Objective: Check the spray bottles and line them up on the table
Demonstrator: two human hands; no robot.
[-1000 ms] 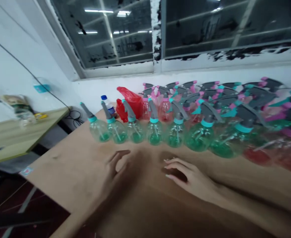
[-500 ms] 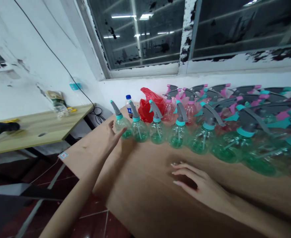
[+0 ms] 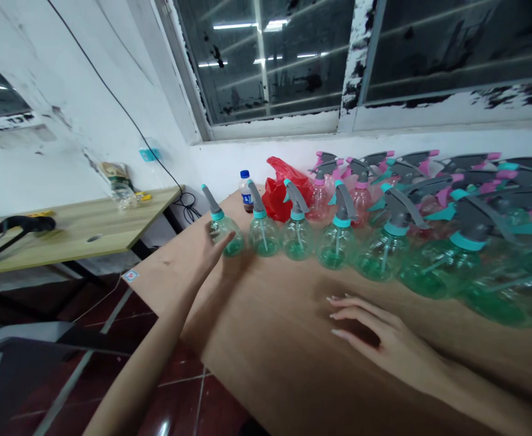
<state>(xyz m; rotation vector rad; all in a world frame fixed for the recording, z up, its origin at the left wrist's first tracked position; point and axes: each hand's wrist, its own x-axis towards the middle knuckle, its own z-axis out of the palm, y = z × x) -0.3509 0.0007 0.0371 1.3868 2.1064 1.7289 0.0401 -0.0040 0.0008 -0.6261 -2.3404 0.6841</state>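
At the left end of the front row, my left hand is wrapped around the round body of a clear green spray bottle with a grey trigger head and turquoise collar. Its far fingers are hidden behind the bottle. My right hand hovers low over the brown tabletop, fingers loosely curved and apart, with nothing in it. Beside the gripped bottle stands another green spray bottle, a small gap between them, and several more green ones continue the row to the right.
Behind the row are pink spray bottles, a red plastic bag and a blue-capped drink bottle. A wooden side table with a black strap-like item stands left. The table's left edge drops to a red floor.
My left hand has reached forward and left from the open tabletop and closed around the end bottle, which has shifted slightly away from its neighbour. The view has swung left. My right hand stays empty.
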